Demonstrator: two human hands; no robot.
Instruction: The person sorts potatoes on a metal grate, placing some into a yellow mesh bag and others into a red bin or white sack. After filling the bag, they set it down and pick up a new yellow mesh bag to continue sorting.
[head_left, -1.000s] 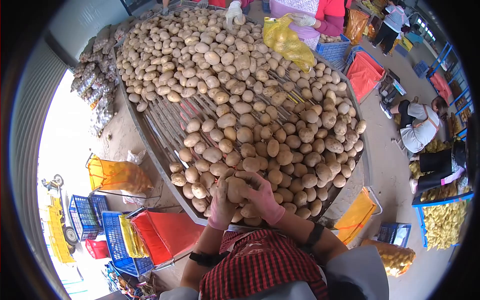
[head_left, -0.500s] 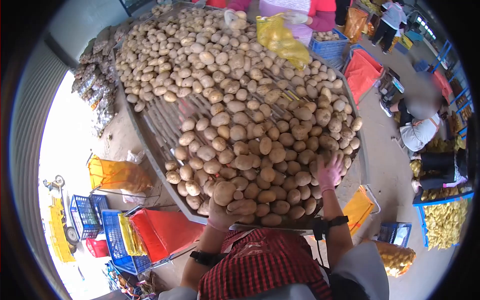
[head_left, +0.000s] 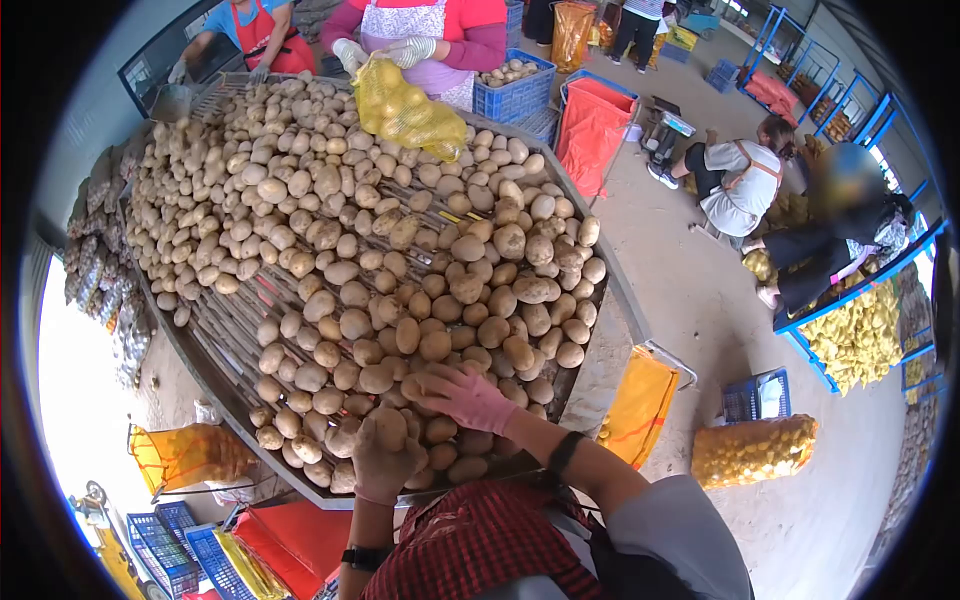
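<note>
A metal-edged sorting table (head_left: 610, 290) with a slatted bed bears a wide layer of potatoes (head_left: 320, 180). At its near edge my left hand (head_left: 385, 460), gloved, is wrapped round a large potato (head_left: 390, 428). My right hand (head_left: 465, 398), in a pink glove, lies over the potatoes just right of it, fingers stretched to the left and spread. Bare slats (head_left: 225, 335) show between the potatoes on the left side.
Across the table a person in white gloves (head_left: 407, 52) holds a yellow net bag (head_left: 405, 110) of potatoes. Another in a red apron (head_left: 270, 35) stands far left. Blue crates (head_left: 515, 97), a red bag (head_left: 595, 125) and an orange bag (head_left: 640, 405) flank the table. People crouch at right.
The view has swung to the right. My right hand has moved left across the potatoes, close to my left hand. My left hand has lifted with the large potato. The yellow net bag looks fuller.
</note>
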